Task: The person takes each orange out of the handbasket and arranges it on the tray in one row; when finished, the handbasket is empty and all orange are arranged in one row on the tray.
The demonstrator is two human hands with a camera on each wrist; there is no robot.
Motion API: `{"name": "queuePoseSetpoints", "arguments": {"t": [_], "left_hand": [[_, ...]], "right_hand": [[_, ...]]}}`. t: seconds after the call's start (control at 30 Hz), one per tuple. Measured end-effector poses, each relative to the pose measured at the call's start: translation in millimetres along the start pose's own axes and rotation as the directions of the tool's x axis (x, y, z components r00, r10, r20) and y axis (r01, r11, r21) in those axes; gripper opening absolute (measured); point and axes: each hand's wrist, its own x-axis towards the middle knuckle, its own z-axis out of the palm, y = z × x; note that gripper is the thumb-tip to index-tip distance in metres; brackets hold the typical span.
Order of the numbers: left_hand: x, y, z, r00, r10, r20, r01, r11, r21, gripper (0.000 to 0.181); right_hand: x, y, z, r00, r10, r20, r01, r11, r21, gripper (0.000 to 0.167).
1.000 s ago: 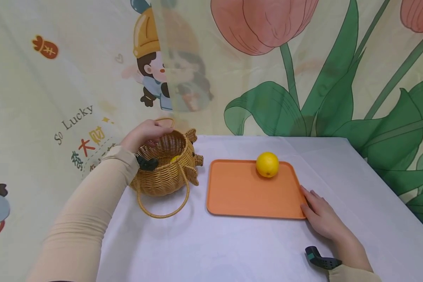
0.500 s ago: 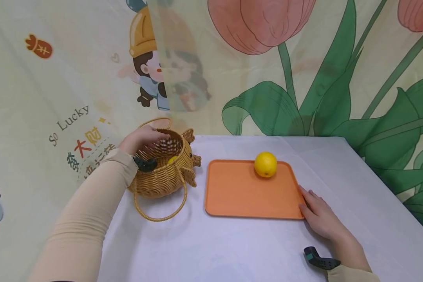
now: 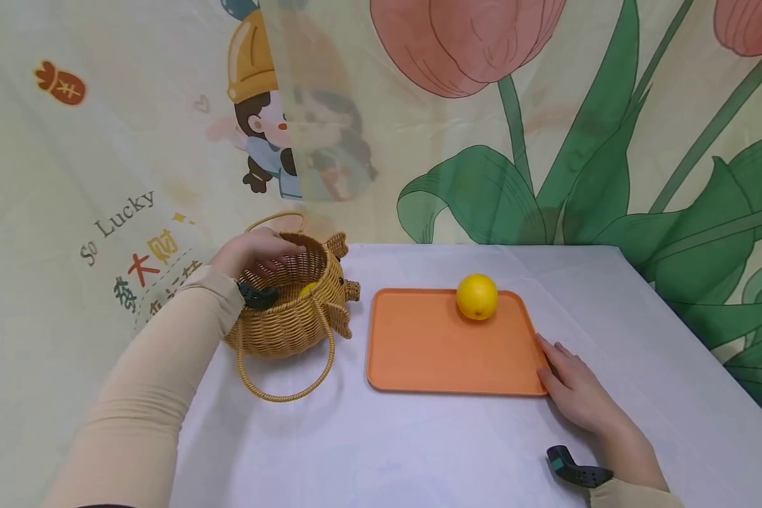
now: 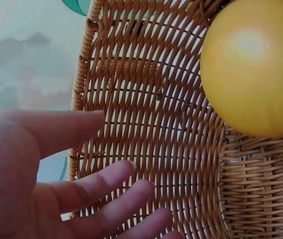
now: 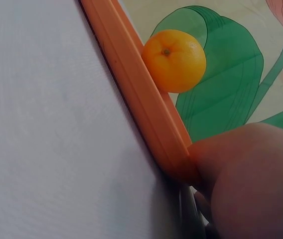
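A woven wicker basket [image 3: 286, 331] shaped like a pig stands at the left of the table, one looped handle hanging in front. Over its opening, my left hand [image 3: 250, 252] reaches in with thumb and fingers spread and nothing between them. A round yellow-orange fruit [image 4: 256, 69] lies inside the basket, apart from that hand in the left wrist view. An orange [image 3: 477, 296] rests at the back of a flat orange tray [image 3: 444, 353]. My right hand [image 3: 578, 388] touches the tray's right edge with mostly straight fingers; part of it is hidden in the right wrist view.
A white cloth covers the table [image 3: 368, 451]. Behind it hangs a printed curtain [image 3: 343, 219] with tulips and cartoon figures, close to the basket's far side. The basket's rear handle [image 3: 273, 215] stands up near the left hand.
My left hand has dropped slightly into the basket's opening, away from the rear handle. The whole head view has shifted a little, moving the scene left. The right hand stays at the tray.
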Motion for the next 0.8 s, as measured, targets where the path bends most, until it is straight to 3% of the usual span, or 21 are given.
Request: {"name": "queuePoseSetpoints", "arguments": {"t": [0.4, 0.7, 0.8], "left_hand": [[8.6, 1.9, 4.5, 0.997, -0.020, 0.069, 0.007, 0.983, 0.185, 0.069], [12.0, -4.1, 16.4, 0.978, -0.078, 0.196, 0.051, 0.989, 0.141, 0.054], [15.6, -5.1, 20.4, 0.961, -0.085, 0.264, 0.050, 0.990, 0.136, 0.045]], "right_hand": [[-1.5, -0.6, -1.1, 1.000, 0.020, 0.001, -0.020, 1.000, 0.014, 0.066], [-0.1, -0.7, 2.0, 1.000, 0.017, 0.003, -0.017, 1.000, 0.010, 0.067], [-1.1, 0.6, 1.7, 1.000, 0.013, -0.001, -0.013, 1.000, 0.013, 0.066]]}}
